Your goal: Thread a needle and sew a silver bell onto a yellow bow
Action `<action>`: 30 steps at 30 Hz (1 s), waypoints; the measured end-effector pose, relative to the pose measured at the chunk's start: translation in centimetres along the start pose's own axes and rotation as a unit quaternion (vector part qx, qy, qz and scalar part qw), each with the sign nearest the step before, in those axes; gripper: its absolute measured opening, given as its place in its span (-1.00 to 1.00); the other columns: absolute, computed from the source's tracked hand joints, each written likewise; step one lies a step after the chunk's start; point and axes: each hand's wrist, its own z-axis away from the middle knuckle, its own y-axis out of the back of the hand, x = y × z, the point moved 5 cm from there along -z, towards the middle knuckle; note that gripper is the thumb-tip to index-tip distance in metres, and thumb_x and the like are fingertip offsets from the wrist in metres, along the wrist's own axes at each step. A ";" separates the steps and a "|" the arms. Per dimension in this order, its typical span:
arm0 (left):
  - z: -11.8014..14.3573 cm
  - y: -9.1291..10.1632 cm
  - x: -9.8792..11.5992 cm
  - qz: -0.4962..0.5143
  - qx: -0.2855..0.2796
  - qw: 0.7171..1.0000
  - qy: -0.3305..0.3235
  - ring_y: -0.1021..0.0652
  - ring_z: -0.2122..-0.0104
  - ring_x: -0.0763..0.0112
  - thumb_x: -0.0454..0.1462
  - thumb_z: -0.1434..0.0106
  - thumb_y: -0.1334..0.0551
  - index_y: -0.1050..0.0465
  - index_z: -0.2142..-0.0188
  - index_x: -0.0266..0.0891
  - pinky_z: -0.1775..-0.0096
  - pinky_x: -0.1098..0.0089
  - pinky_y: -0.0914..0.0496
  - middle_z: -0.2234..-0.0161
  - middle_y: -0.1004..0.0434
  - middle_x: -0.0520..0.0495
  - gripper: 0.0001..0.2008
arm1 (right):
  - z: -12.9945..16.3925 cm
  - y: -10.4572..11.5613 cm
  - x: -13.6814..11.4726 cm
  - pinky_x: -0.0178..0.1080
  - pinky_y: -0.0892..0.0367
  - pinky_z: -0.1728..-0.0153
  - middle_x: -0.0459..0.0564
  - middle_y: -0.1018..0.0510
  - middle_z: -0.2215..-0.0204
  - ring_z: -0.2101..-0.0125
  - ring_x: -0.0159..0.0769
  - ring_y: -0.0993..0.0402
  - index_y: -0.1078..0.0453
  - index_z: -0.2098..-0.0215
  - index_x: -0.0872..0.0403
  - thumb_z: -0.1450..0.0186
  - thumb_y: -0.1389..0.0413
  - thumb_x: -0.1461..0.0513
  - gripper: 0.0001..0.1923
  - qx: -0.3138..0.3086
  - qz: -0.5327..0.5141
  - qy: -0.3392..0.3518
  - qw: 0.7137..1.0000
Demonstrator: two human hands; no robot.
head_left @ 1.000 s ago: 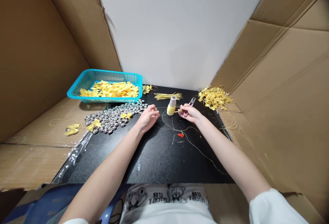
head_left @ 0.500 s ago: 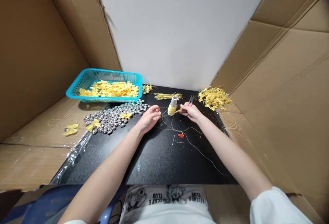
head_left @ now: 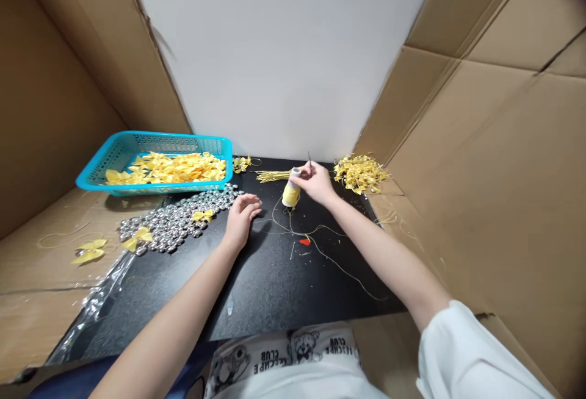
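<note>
Yellow thread spool sits just under the right hand, fingers closed on snips; the left hand lies loosely open.

The person wore a white top with short white sleeves, its front printed with cartoon bears and black lettering

left hand flat, right hand pinching

The basket sits left of the spool (bows inside it), beads before it.
</note>
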 end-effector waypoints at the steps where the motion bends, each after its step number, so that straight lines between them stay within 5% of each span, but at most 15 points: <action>1: 0.0 0.1 0.0 -0.005 0.004 1.000 -0.001 -0.50 0.29 0.39 -0.23 0.15 -0.34 -0.37 0.35 -0.20 0.25 0.40 -0.38 0.33 -0.42 0.03 -0.68 | -0.9 1.8 -1.4 -0.18 -0.44 0.17 -0.14 -0.51 0.46 0.34 -0.30 -0.50 0.02 0.56 -0.02 0.04 -0.35 0.24 -0.47 0.015 -0.007 0.014 1.000; 4: 0.1 0.1 0.2 -0.023 0.007 1.000 -0.008 -0.48 0.34 0.42 -0.22 0.13 -0.32 -0.37 0.36 -0.20 0.31 0.44 -0.36 0.36 -0.39 0.04 -0.71 | -3.8 9.8 -8.3 -0.20 -0.43 0.11 -0.19 -0.45 0.49 0.31 -0.34 -0.50 0.04 0.54 -0.03 -0.02 -0.33 0.34 -0.47 0.071 0.011 0.090 0.993; 8: 0.3 0.3 0.6 -0.079 -0.003 0.996 -0.043 -0.45 0.30 0.36 -0.27 0.14 -0.36 -0.42 0.37 -0.19 0.30 0.43 -0.35 0.36 -0.42 0.03 -0.72 | -5.5 21.5 -20.5 -0.17 -0.44 0.21 -0.24 -0.40 0.53 0.35 -0.37 -0.49 0.04 0.52 -0.03 -0.03 -0.29 0.47 -0.45 0.177 0.046 0.219 0.958; 12: 1.5 -0.9 2.0 -0.257 -0.050 0.949 -0.176 -0.48 0.20 0.23 -0.20 -0.01 -0.34 -0.43 0.30 -0.15 0.16 0.31 -0.38 0.27 -0.45 -0.01 -0.76 | -3.7 27.4 -28.9 -0.11 -0.40 0.23 -0.31 -0.29 0.57 0.34 -0.40 -0.50 -0.01 0.52 0.00 -0.05 -0.28 0.44 -0.53 0.198 0.111 0.274 0.935; 15: 3.3 -5.2 4.1 -0.294 -0.114 0.915 -0.250 -0.47 0.06 0.13 -0.19 -0.04 -0.38 -0.44 0.14 -0.11 0.03 0.22 -0.36 0.11 -0.47 -0.07 -0.64 | -1.9 28.7 -31.3 -0.09 -0.45 0.25 -0.30 -0.25 0.56 0.36 -0.38 -0.50 -0.01 0.53 0.01 -0.02 -0.30 0.47 -0.50 0.210 0.123 0.270 0.932; 19: 6.5 -15.9 8.9 -0.200 -0.229 0.909 -0.287 -0.34 -0.19 0.08 -0.26 0.04 -0.48 -0.34 -0.11 -0.07 -0.19 0.20 -0.20 -0.17 -0.34 -0.14 -0.30 | -0.3 27.5 -31.7 -0.07 -0.49 0.25 -0.28 -0.23 0.56 0.31 -0.29 -0.56 0.03 0.54 0.01 -0.05 -0.29 0.45 -0.48 0.188 0.127 0.244 0.943; 24: 8.8 -29.3 12.5 0.029 -0.286 0.943 -0.170 -0.17 -0.29 -0.05 -0.27 0.20 -0.57 -0.26 -0.15 -0.15 -0.20 0.14 -0.17 -0.21 -0.25 -0.29 -0.09 | 1.0 24.2 -30.2 -0.06 -0.52 0.19 -0.21 -0.40 0.52 0.29 -0.29 -0.55 0.03 0.54 0.01 -0.02 -0.36 0.42 -0.43 0.137 0.096 0.174 0.970; 27: 11.7 -33.9 11.4 0.032 -0.389 0.920 -0.041 -0.47 0.01 0.09 -0.17 0.01 -0.49 -0.36 -0.02 -0.21 0.03 0.19 -0.34 0.14 -0.48 -0.23 -0.38 | 1.5 22.6 -28.9 -0.02 -0.54 0.22 -0.21 -0.39 0.52 0.30 -0.28 -0.54 -0.01 0.53 0.02 0.02 -0.39 0.38 -0.44 0.104 0.069 0.177 0.976; 30: 15.1 -33.9 11.0 -0.001 -0.528 0.849 -0.001 -0.34 0.54 0.46 -0.07 -0.21 -0.30 -0.43 0.32 -0.26 0.40 0.39 -0.30 0.58 -0.24 0.08 -0.72 | 2.3 22.5 -27.2 -0.06 -0.55 0.26 -0.21 -0.37 0.54 0.37 -0.31 -0.50 -0.02 0.55 0.02 0.07 -0.40 0.36 -0.45 0.117 0.101 0.170 0.973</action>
